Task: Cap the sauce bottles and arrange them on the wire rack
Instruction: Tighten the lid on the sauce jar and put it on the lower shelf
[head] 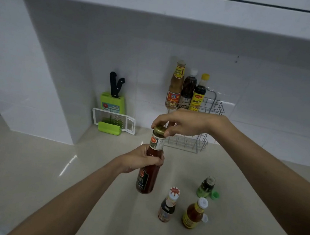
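My left hand grips a red sauce bottle around its shoulder, held above the counter. My right hand pinches the gold cap sitting on the bottle's mouth. The two-tier white wire rack stands against the wall behind my right hand, with three capped bottles on its upper tier. On the counter to the right stand a dark bottle with a red-and-white top, a yellow-labelled bottle with a white top and a small green bottle. A loose green cap lies beside the green bottle.
A green knife block with two black-handled knives and a white grater with a green holder stand in the back corner. A white cap-like piece sits beside the yellow-labelled bottle. The beige counter stretches left; an overhead cabinet hangs above.
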Demonstrator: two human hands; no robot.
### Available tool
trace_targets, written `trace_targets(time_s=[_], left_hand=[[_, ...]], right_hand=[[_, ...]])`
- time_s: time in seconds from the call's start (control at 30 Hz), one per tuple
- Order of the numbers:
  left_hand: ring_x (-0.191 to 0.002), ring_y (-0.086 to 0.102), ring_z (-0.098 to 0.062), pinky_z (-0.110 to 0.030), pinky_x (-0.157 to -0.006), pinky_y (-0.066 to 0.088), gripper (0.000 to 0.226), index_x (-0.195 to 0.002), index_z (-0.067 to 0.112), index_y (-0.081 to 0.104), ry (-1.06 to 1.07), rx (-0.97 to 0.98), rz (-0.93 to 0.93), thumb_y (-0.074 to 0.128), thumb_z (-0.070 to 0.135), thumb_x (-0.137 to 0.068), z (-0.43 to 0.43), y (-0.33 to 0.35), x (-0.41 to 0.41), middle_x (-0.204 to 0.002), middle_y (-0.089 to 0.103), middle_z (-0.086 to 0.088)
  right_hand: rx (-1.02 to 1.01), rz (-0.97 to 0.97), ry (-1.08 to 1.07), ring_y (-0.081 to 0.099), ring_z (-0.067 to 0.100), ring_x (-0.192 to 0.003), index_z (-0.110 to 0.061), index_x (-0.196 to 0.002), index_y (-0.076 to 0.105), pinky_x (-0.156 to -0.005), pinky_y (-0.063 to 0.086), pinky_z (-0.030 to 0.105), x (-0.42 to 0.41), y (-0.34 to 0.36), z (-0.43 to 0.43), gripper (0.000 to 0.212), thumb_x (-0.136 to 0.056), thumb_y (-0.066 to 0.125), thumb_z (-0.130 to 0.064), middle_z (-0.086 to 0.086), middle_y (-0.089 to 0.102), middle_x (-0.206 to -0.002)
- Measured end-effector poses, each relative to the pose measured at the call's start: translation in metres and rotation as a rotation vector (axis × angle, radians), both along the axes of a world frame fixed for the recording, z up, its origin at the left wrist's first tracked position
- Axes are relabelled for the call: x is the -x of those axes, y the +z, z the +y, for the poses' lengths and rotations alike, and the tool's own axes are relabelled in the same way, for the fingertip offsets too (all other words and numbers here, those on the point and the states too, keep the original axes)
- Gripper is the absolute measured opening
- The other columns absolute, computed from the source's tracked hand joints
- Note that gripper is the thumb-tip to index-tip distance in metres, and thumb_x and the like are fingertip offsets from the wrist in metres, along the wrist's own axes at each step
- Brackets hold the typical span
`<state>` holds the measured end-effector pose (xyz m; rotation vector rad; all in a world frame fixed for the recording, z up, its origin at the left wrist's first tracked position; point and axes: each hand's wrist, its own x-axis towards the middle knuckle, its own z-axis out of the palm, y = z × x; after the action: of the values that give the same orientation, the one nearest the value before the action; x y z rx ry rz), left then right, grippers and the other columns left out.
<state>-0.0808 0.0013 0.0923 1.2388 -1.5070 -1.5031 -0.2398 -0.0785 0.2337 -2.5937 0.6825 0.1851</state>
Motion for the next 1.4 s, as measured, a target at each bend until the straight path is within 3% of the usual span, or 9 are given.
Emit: trace_targets(time_s=[0.17, 0.3, 0.4, 0.57, 0.73, 0.8, 1.03, 1.23, 1.4], left_hand=[[-0.083, 0.061, -0.014, -0.027, -0.082, 0.048, 0.011, -0.08, 0.018, 0.064, -0.017, -0.026, -0.003, 0.065, 0.01, -0.074, 0.003, -0.004, 0.0, -0.088, 0.066, -0.004], [-0.082, 0.061, -0.012, -0.024, -0.08, 0.048, 0.014, -0.08, 0.018, 0.063, -0.034, -0.031, -0.011, 0.064, 0.004, -0.079, 0.004, -0.002, -0.001, -0.087, 0.066, -0.003], [-0.08, 0.061, -0.012, -0.026, -0.079, 0.048, 0.012, -0.08, 0.017, 0.065, 0.022, 0.001, -0.024, 0.065, 0.006, -0.077, 0.002, -0.003, 0.001, -0.083, 0.066, -0.002], [-0.077, 0.061, -0.015, -0.031, -0.078, 0.049, 0.01, -0.084, 0.014, 0.065, 0.123, 0.057, -0.072, 0.065, 0.007, -0.077, -0.002, -0.009, 0.002, -0.078, 0.066, -0.002], [-0.081, 0.061, -0.013, -0.024, -0.078, 0.048, 0.011, -0.083, 0.014, 0.064, -0.034, 0.049, -0.061, 0.064, 0.004, -0.079, 0.002, 0.0, 0.0, -0.084, 0.065, -0.003], [-0.081, 0.061, -0.012, -0.021, -0.076, 0.049, 0.012, -0.082, 0.015, 0.064, -0.078, 0.035, -0.04, 0.064, 0.003, -0.079, 0.005, 0.002, 0.001, -0.084, 0.065, -0.001], [-0.059, 0.055, -0.01, -0.024, -0.061, 0.046, 0.018, -0.071, 0.021, 0.056, 0.499, 0.159, -0.192, 0.069, 0.009, -0.072, 0.011, -0.019, 0.026, -0.064, 0.06, 0.003], [-0.081, 0.06, -0.014, -0.028, -0.081, 0.049, 0.013, -0.081, 0.015, 0.063, -0.133, 0.025, -0.118, 0.066, 0.003, -0.079, 0.014, -0.004, -0.009, -0.083, 0.064, -0.003], [-0.082, 0.061, -0.014, -0.024, -0.08, 0.05, 0.014, -0.081, 0.014, 0.064, -0.133, 0.05, -0.108, 0.065, 0.0, -0.079, 0.018, -0.001, -0.004, -0.084, 0.065, -0.003]], right_hand=[[0.007, 0.01, 0.031, 0.063, 0.009, -0.106, -0.035, -0.131, 0.051, -0.09, 0.052, 0.034, 0.003, -0.008, 0.001, 0.043, -0.093, 0.059, -0.016, -0.011, 0.06, -0.129], [-0.03, -0.026, 0.02, 0.061, 0.007, -0.108, -0.034, -0.131, 0.052, -0.088, 0.051, 0.026, 0.006, -0.007, 0.003, 0.042, -0.094, 0.058, -0.015, -0.013, 0.057, -0.13], [0.134, -0.001, 0.007, 0.059, 0.008, -0.097, -0.023, -0.124, 0.056, -0.082, 0.051, 0.028, 0.003, -0.012, 0.003, 0.034, -0.093, 0.057, -0.036, -0.005, 0.063, -0.115], [0.355, -0.051, -0.062, 0.055, 0.019, -0.066, -0.02, -0.096, 0.045, -0.058, 0.046, 0.039, -0.001, -0.034, 0.01, 0.048, -0.089, 0.039, -0.066, 0.002, 0.058, -0.074], [0.718, -0.046, 0.163, 0.046, 0.022, -0.056, -0.025, -0.088, 0.02, -0.05, 0.034, 0.032, -0.005, -0.039, 0.015, 0.041, -0.091, 0.015, -0.066, -0.002, 0.052, -0.065], [0.825, -0.049, 0.193, 0.048, 0.025, -0.052, -0.022, -0.086, 0.026, -0.048, 0.032, 0.03, -0.006, -0.045, 0.014, 0.04, -0.093, 0.008, -0.057, 0.004, 0.06, -0.064], [0.823, -0.069, -0.384, 0.06, 0.032, -0.065, -0.013, -0.084, 0.058, -0.056, 0.034, 0.031, -0.028, -0.075, 0.036, 0.038, -0.096, 0.03, -0.036, 0.012, 0.069, -0.078], [0.764, -0.143, 0.26, 0.05, 0.022, -0.054, -0.02, -0.093, 0.033, -0.047, 0.038, 0.03, -0.002, -0.058, 0.024, 0.041, -0.094, 0.018, -0.058, 0.002, 0.059, -0.069], [0.775, -0.095, 0.26, 0.046, 0.027, -0.049, -0.02, -0.09, 0.029, -0.048, 0.032, 0.029, -0.003, -0.058, 0.017, 0.046, -0.087, 0.017, -0.064, 0.01, 0.058, -0.062]])
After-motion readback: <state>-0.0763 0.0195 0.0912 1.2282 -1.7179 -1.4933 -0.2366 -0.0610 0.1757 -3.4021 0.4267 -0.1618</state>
